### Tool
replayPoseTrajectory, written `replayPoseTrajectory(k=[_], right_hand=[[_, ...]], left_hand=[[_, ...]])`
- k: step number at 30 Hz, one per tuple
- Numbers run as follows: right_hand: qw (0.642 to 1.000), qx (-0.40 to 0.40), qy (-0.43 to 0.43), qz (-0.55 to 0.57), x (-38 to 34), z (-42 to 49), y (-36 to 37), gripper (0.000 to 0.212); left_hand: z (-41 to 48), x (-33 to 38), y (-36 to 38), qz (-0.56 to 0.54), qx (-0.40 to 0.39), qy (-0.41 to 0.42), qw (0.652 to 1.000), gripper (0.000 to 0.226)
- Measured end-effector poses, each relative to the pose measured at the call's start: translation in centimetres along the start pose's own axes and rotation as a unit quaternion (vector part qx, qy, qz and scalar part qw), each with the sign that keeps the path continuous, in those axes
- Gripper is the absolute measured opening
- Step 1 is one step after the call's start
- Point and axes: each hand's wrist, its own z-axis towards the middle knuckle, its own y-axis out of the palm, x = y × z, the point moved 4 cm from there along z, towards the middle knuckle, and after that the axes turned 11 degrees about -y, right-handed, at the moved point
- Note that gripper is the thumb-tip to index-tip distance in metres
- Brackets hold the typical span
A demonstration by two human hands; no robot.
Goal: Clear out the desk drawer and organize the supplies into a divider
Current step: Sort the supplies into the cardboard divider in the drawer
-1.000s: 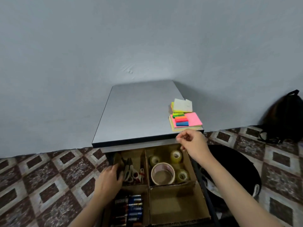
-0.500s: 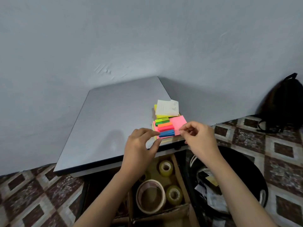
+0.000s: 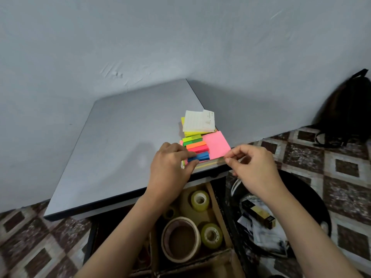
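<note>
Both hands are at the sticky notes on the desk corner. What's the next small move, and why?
Probably lift the sticky-note stack straight up off the desk: the left hand grips its left edge by the blue flags, the right hand pinches its near right corner, and the cardboard divider sits open below.

Left forearm point(image 3: 124, 233) covers much of the divider point(image 3: 217, 209); the frame edge crops the backpack point(image 3: 347, 113)

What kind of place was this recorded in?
Probably a plain home or small-office room: a grey desk against a bare wall, sticky notes on it, tape rolls in a cardboard divider below, patterned floor tiles and a black backpack on the floor.
</note>
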Motion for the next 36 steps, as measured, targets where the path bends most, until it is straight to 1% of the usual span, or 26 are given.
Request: replayPoseTrajectory(k=[3, 5, 8, 13, 16, 20, 25, 28, 33, 36], right_hand=[[1.0, -0.007, 0.007, -0.001, 0.3, -0.2, 0.3, 0.032], [1.0, -0.014, 0.013, -0.008, 0.5, -0.2, 0.6, 0.026], [1.0, -0.011, 0.019, -0.011, 0.6, 0.0, 0.8, 0.017], [1.0, -0.012, 0.02, -0.008, 0.5, -0.1, 1.0, 0.016], [1.0, -0.009, 0.026, -0.005, 0.6, 0.1, 0.8, 0.018], [0.999, -0.013, 0.031, -0.001, 0.6, 0.1, 0.7, 0.023], [0.999, -0.014, 0.036, 0.006, 0.7, -0.1, 0.5, 0.015], [0.999, -0.015, 0.037, 0.002, 0.9, 0.0, 0.6, 0.014], [0.999, -0.017, 0.031, -0.008, 1.2, 0.1, 0.8, 0.007], [1.0, -0.009, 0.012, -0.017, 1.0, 0.0, 0.8, 0.005]], left_hand=[[0.2, 0.3, -0.6, 0.012, -0.012, 0.003, 1.0, 0.02], [0.2, 0.4, -0.8, 0.026, -0.045, -0.024, 0.998, 0.023], [0.7, 0.6, -0.6, 0.062, -0.09, -0.039, 0.993, 0.027], [1.4, 1.0, -0.8, 0.091, -0.123, -0.047, 0.987, 0.025], [1.6, 1.0, -0.8, 0.09, -0.135, -0.036, 0.986, 0.023], [1.4, 1.3, -0.7, 0.077, -0.137, -0.024, 0.987, 0.027], [1.4, 1.2, -1.0, 0.032, -0.12, -0.043, 0.991, 0.03], [1.5, 0.9, -1.2, 0.009, -0.118, -0.056, 0.991, 0.03], [1.5, 0.4, -1.6, -0.023, -0.107, -0.055, 0.992, 0.029], [1.4, 0.1, -1.7, -0.046, -0.102, -0.05, 0.992, 0.025]])
